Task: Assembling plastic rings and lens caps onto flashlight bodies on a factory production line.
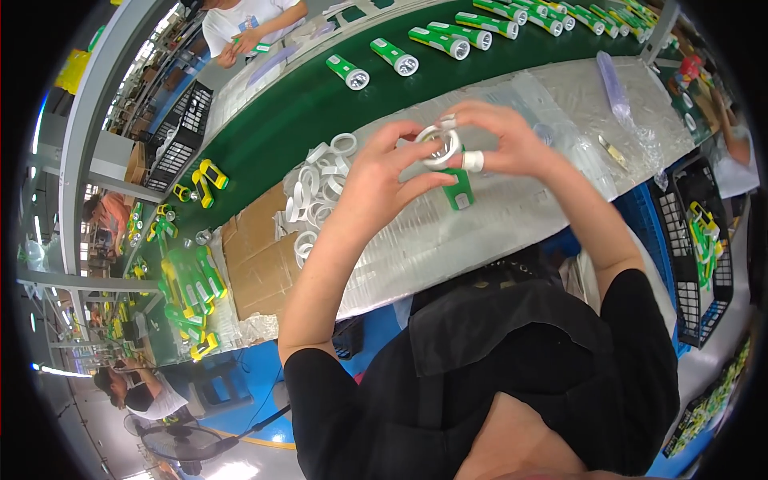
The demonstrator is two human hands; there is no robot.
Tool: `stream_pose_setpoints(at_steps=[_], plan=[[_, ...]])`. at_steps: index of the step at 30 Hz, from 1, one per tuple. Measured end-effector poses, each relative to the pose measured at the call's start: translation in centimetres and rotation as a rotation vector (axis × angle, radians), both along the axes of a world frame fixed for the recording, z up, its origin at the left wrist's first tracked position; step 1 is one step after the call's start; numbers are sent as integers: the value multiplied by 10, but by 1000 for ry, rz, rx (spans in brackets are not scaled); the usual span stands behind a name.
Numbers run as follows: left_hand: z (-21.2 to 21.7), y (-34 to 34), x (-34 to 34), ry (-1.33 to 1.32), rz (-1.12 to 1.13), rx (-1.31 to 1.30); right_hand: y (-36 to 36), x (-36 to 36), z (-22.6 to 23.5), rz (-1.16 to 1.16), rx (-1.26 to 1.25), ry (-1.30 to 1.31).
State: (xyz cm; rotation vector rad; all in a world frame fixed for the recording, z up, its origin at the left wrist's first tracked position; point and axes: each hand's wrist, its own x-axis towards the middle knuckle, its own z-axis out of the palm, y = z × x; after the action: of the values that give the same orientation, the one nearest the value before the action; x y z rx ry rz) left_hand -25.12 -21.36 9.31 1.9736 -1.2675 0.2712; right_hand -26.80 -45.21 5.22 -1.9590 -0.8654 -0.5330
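Observation:
Above the near side of the bench, both my hands are closed around the head end of a green flashlight [459, 193]. A white ring [439, 147] sits at that end, with shiny reflector showing inside it. My left hand [388, 176] lays its fingers across the ring's face, its thumb beside the green body. Gripping the ring's rim from the other side is my right hand [504, 140], with white tape on its fingers. Whether the ring is fully seated is hidden by the fingers. Loose white rings [320, 184] lie in a pile left of my left hand.
Several green flashlights [392, 56] lie in a row on the green belt [296, 100] ahead. Cardboard [260, 256] and yellow-green flashlight parts [192, 280] are at left. A purple plastic sleeve [612, 84] and a knife [614, 152] lie right. A co-worker [248, 32] works across the belt.

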Motion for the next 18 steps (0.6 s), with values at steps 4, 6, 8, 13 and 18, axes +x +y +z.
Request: stream_pose_setpoints(at_steps=[4,6,8,13,18], plan=[[-10,-22,-3,-70,7,-43,-22,-7,47,78,-232,105],[-17,-35,-4,-5,21,-42,-20,-7,71,69,-486,150],[-21,-38,-7,53,52,-30,-10,-4,92,94,-608,206],[-26,-46,-9,143,57,-117,-12,7,106,176,-847,398],[-32,-49,-3,124,22,-131,-8,5,110,118,-887,396]])
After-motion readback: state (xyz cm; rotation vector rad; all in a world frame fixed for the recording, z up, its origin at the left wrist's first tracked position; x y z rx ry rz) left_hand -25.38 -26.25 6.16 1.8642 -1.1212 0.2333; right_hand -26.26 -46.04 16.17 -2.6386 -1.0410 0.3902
